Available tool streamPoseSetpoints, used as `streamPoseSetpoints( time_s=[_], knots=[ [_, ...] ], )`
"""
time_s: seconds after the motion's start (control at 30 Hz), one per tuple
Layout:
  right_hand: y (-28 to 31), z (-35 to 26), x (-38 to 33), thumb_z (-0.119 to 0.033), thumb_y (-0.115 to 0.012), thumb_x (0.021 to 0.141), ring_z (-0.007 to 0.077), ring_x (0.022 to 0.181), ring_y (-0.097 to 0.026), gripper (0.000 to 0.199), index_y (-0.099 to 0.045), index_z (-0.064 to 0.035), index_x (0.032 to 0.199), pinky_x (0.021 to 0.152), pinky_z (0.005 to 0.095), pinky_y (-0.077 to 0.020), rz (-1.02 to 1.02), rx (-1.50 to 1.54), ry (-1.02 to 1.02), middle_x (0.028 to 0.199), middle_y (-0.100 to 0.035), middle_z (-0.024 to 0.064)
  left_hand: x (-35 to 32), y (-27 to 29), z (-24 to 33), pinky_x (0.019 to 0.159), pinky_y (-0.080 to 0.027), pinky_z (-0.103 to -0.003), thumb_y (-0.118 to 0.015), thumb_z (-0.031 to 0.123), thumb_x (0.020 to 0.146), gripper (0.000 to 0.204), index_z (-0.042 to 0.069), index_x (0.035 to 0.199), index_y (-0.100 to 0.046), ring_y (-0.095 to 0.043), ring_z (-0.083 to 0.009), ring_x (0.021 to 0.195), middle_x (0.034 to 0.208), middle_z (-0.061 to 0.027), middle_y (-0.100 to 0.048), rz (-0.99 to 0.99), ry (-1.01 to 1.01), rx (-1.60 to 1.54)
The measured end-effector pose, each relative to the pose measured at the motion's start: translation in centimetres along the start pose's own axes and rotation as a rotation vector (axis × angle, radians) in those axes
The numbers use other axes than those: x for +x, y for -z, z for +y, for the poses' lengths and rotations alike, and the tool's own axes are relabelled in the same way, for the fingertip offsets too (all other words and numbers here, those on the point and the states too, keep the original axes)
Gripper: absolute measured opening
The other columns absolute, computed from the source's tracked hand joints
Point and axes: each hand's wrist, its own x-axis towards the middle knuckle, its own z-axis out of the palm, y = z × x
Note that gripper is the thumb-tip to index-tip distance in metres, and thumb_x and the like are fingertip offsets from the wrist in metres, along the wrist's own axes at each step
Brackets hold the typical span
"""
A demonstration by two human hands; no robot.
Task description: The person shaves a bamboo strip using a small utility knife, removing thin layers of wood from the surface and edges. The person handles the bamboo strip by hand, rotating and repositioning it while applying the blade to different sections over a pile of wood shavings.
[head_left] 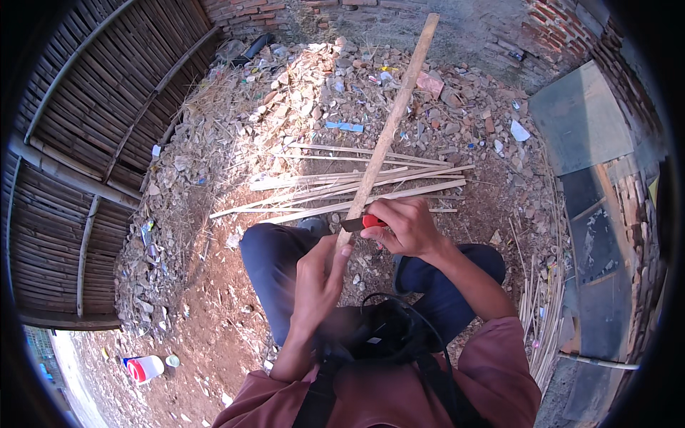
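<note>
A long, flat strip of bamboo or wood (391,127) slants up and away from me, its near end in my left hand (316,279). The fingers of that hand are closed round it, with the thumb lying along the strip. My right hand (410,227) grips a red-handled utility knife (374,222). Its dark blade (352,225) lies across the strip just above my left thumb. Beyond my hands, several thin pale strips (335,187) lie crossed on the ground.
Stones and litter (300,93) cover the ground up to a brick wall (335,16). A bamboo-slat panel (78,93) stands on the left. Grey sheets (581,118) lean at the right beside long thin sticks (546,335). A red and white container (146,369) sits at lower left.
</note>
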Motion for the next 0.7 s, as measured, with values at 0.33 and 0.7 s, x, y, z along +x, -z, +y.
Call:
streamPoseSetpoints(
  time_s=[0.33, 0.7],
  knots=[
    [-0.9, -0.8, -0.1, -0.048, -0.074, 0.096, 0.0259, 0.057, -0.069, 0.039, -0.064, -0.0119, 0.085, 0.053, 0.0383, -0.052, 0.045, -0.01, 0.014, 0.068, -0.067, 0.0041, 0.3, -0.8, 1.3, 0.053, -0.037, -0.029, -0.079, 0.022, 0.099, 0.03, -0.003, 0.106, -0.063, -0.042, -0.0085, 0.058, 0.063, -0.0046, -0.053, 0.115, -0.128, 0.086],
    [-0.7, -1.7, 0.1, -0.046, -0.07, 0.099, 0.0273, 0.058, -0.07, 0.037, -0.064, -0.0116, 0.088, 0.053, 0.0393, -0.0532, -0.035, -0.127, -0.037, 0.068, -0.069, 0.0061, 0.7, -1.9, 0.5, 0.049, -0.034, -0.034, -0.083, 0.026, 0.095, 0.043, -0.001, 0.079, -0.052, -0.036, -0.0141, 0.052, 0.056, -0.0076, -0.049, 0.21, -0.095, 0.184]
  ],
)
